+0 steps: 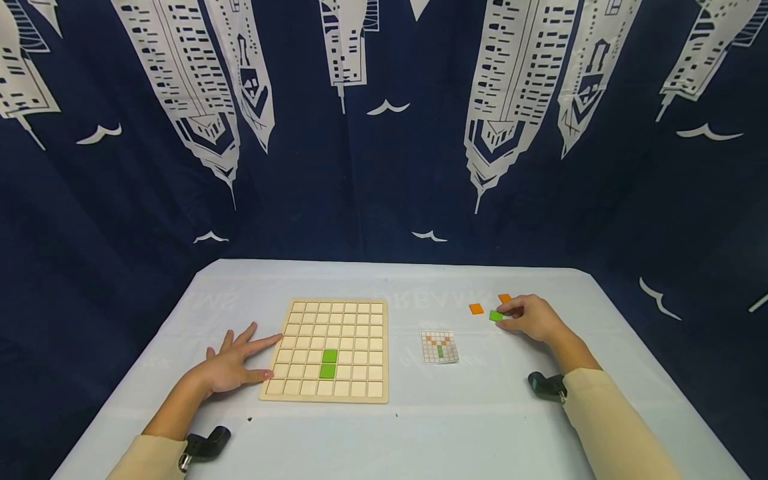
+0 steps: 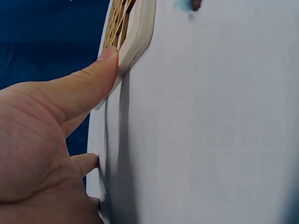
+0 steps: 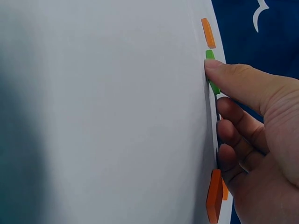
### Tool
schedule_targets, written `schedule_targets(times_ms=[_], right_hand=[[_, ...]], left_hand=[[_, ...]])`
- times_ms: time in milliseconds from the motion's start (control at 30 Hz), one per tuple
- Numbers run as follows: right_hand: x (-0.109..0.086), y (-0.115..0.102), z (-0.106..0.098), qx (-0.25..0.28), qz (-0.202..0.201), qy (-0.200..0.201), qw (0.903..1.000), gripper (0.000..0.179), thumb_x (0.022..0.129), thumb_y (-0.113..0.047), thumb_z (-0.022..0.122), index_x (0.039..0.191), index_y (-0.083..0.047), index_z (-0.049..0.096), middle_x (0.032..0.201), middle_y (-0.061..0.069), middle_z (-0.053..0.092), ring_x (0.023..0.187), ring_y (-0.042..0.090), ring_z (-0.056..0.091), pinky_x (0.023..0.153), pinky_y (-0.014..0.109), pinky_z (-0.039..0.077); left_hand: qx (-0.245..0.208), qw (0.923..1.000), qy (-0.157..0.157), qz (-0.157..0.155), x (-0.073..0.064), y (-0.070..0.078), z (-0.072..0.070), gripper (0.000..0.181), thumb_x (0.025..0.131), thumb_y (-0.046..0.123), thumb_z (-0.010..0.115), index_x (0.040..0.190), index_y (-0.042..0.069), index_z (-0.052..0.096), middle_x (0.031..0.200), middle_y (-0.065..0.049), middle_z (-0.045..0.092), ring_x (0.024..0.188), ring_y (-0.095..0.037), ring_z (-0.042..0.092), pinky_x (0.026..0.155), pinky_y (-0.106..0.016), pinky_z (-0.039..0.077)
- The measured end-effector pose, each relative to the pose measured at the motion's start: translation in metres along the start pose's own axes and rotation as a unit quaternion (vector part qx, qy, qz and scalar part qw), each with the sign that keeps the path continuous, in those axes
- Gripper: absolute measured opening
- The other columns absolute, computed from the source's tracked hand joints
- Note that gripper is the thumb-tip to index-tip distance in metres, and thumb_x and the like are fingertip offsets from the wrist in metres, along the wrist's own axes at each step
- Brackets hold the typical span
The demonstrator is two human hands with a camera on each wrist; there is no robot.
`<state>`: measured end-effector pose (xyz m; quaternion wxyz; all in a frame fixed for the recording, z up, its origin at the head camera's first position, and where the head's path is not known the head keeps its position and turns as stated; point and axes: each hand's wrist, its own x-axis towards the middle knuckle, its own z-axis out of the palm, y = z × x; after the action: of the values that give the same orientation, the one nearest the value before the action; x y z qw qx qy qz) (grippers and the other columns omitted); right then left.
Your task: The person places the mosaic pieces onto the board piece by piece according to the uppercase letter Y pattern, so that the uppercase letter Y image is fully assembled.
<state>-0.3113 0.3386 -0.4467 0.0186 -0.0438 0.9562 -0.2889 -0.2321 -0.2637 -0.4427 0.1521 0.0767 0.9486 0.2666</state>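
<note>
My left hand [image 1: 227, 367] lies spread at the left side of a wooden grid board [image 1: 384, 333]. Its thumb and index fingertip touch the board's edge, and the thumb presses near a corner in the left wrist view. Two green square tiles [image 1: 329, 356] sit one above the other in the board's cells. Off to the right, my right hand [image 1: 531, 319] pinches another green tile [image 1: 495, 316] between thumb and fingers, low over the table. The thumb covers part of this tile [image 3: 215, 87] in the right wrist view.
An orange tile [image 1: 477, 309] lies left of the right hand, another orange tile [image 1: 505, 297] behind it. More orange [image 3: 214, 196] shows below the fingers in the right wrist view. A small pattern card [image 1: 440, 347] lies between board and right hand. Dark patterned cloth [image 1: 360, 167] hangs behind the table.
</note>
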Motion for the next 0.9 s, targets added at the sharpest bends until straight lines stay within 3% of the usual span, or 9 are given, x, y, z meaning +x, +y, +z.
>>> schedule_targets(times_ms=[667,900], right_hand=[[0.0018,0.0008,0.0013,0.005,0.026,-0.015,0.9995,0.035,0.085,-0.018,0.084,0.115,-0.002,0.076,0.102,0.012,0.069,0.092,0.026,0.054,0.079,0.032,0.047],[0.0012,0.0011,0.0013,-0.001,0.019,-0.012,0.9997,0.035,0.086,-0.018,0.084,0.115,-0.001,0.075,0.099,0.011,0.069,0.091,0.026,0.054,0.079,0.033,0.047]], left_hand=[[-0.016,0.9999,-0.001,0.002,-0.0009,-0.0024,0.0007,0.086,0.081,0.05,0.081,0.155,0.025,0.046,0.168,-0.032,0.002,0.148,-0.066,-0.016,0.103,-0.087,-0.015],[-0.014,0.9999,-0.002,-0.001,-0.001,-0.0005,-0.0002,0.085,0.081,0.05,0.081,0.155,0.025,0.046,0.168,-0.032,0.002,0.147,-0.066,-0.016,0.104,-0.087,-0.014]])
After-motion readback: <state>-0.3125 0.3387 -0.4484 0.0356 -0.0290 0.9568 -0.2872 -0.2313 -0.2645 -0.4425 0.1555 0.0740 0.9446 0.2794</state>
